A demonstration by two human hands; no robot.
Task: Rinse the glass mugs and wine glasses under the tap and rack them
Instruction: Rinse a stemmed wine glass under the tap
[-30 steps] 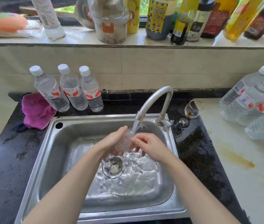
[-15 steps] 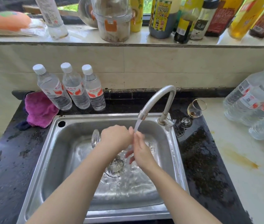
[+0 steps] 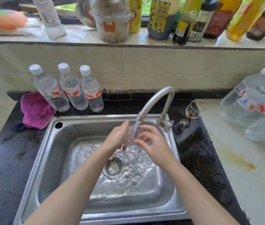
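Both hands, left [image 3: 118, 138] and right [image 3: 152, 143], clasped around a glass [image 3: 132, 135] between them under the tap [image 3: 154, 101].

Both bare forearms reach forward from the lower edge of the view and converge toward the middle, the left arm slanting up to the right, the right arm slanting up to the left. The left hand [image 3: 118, 137] is turned edge-on, fingers pointing up and curled round something clear — what exactly is hard to make out. The right hand [image 3: 152, 142] sits just beside it, back upward and wet, its fingers [image 3: 142, 127] arched and spread, thumb and fingertips bent in toward the left hand.
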